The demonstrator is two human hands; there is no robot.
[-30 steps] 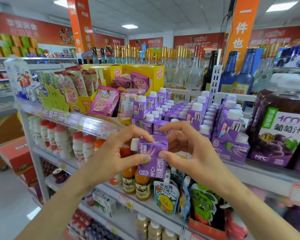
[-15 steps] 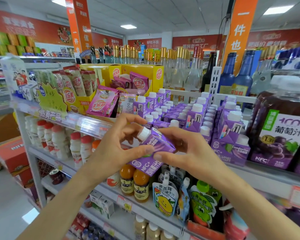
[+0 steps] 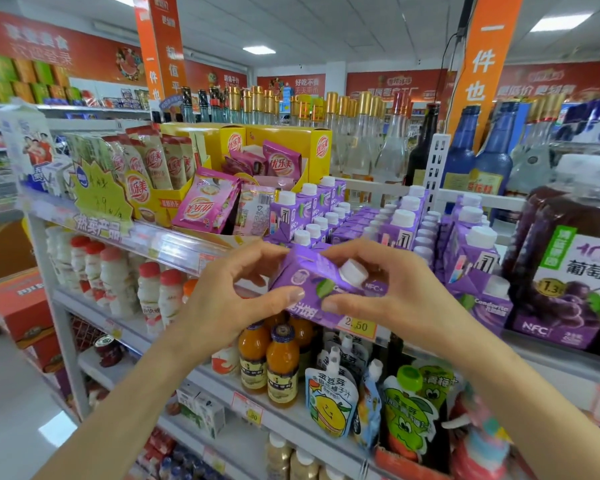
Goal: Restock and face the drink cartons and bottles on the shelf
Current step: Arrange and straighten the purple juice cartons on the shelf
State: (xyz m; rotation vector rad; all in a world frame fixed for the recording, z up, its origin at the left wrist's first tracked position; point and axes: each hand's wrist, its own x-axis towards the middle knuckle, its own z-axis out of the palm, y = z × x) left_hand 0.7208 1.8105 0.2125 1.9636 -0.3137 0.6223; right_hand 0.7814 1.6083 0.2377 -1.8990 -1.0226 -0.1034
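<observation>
The carton [image 3: 321, 289] hung just before the shelf [image 3: 160, 242] rows, pinched between thumb and fingers of the left hand [image 3: 222, 303] and right hand [image 3: 392, 296]. Its long axis lay tipped, apparently cap [image 3: 353, 271] toward the right hand.

The purple carton [image 3: 309, 287] is smooth printed paperboard with a faint sheen, its white cap [image 3: 353, 271] matt plastic. Right of it the grape juice jug [image 3: 548, 209] is glossy clear plastic; left of it, pink sachets [image 3: 205, 206] are shiny film.
</observation>
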